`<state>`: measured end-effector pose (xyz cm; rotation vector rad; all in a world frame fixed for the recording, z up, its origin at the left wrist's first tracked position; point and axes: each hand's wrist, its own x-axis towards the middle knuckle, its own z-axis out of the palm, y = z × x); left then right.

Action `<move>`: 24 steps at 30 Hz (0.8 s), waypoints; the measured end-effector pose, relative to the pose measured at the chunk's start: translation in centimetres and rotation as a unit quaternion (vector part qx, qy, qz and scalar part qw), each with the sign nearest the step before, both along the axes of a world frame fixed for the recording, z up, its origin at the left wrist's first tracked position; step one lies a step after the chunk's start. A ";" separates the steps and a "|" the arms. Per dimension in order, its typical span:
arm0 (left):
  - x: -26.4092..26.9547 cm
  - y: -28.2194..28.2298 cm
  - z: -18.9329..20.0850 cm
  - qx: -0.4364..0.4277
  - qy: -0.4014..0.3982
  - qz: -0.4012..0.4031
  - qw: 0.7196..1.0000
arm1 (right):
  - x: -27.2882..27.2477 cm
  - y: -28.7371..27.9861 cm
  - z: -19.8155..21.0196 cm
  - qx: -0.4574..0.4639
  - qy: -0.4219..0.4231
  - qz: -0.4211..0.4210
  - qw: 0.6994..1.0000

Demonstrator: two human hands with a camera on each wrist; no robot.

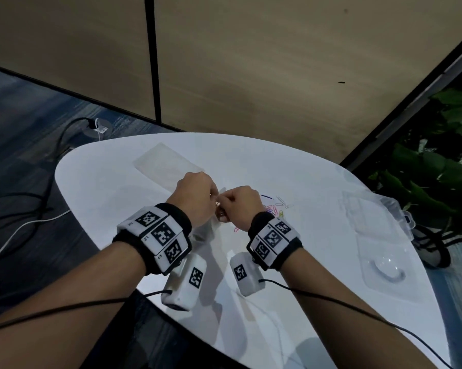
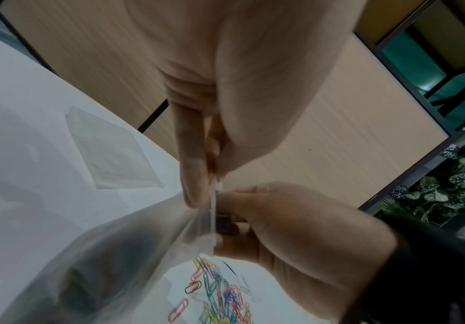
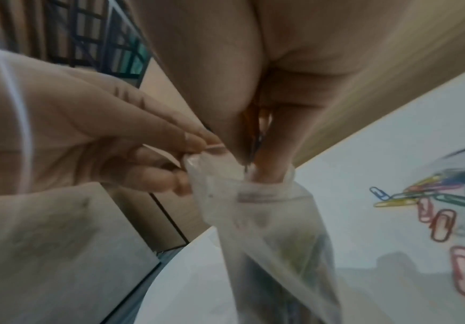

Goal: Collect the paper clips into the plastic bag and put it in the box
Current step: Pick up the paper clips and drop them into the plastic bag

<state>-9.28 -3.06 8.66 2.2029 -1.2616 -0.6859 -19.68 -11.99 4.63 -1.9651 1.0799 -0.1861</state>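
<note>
The plastic bag [image 3: 267, 219] hangs above the white bench [image 1: 317, 182], its mouth held up between both hands and its clear, crumpled body trailing down toward the surface. The film is thin and floppy; through it the right-wrist view shows faint smears of colour that I take to be clips already inside, though the blur keeps that from being certain. The left hand [image 1: 195, 194] pinches one lip of the mouth between thumb and fingertips. The right hand [image 1: 240, 206] has its fingers bunched tight and pushed into the opening — it seems to hold a few paper clips, with something thin and dark between the fingertips, but what exactly is too blurred to tell.

The remaining paper clips [image 1: 276, 209] lie in a loose coloured pile on the bench just right of the hands, with a few red ones scattered nearer the person. So, in my judgement, the collecting step is only partly done.

What could go wrong — the mouth is narrow and held on one side only, so clips released at the rim could catch on the lip and drop back onto the bench. The limp film could also slip from the left pinch as weight builds. The tangled pile may come up in clumps too wide for the opening.

The clear plastic box [image 1: 376, 217] sits well apart at the bench's right edge, and a second flat bag [image 1: 168, 161] lies beyond the hands.
</note>
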 end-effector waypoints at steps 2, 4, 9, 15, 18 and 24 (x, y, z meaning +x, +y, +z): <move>0.3 0.0 -0.1 -0.001 0.000 0.009 1.000 | 0.1 0.0 -0.2 -0.058 0.047 0.089 0.993; 0.6 -0.1 -0.1 0.001 -0.004 0.019 1.000 | -0.1 -0.4 -0.5 -0.054 0.037 0.137 0.988; 1.0 -0.1 -0.2 0.014 -0.012 0.036 0.999 | -2.2 -3.2 -0.4 0.140 -0.190 0.025 0.971; 1.6 -0.2 -0.7 -0.005 0.002 0.044 0.999 | -8.1 -11.3 -5.5 -0.065 0.169 -0.058 0.982; 1.8 -0.2 -0.8 -0.005 -0.011 0.039 0.999 | -9.5 -12.5 -7.7 -0.064 0.309 -0.013 0.949; 2.0 -0.2 -0.7 0.002 -0.007 0.038 0.999 | -7.1 -10.3 -9.6 -0.127 0.260 0.009 0.957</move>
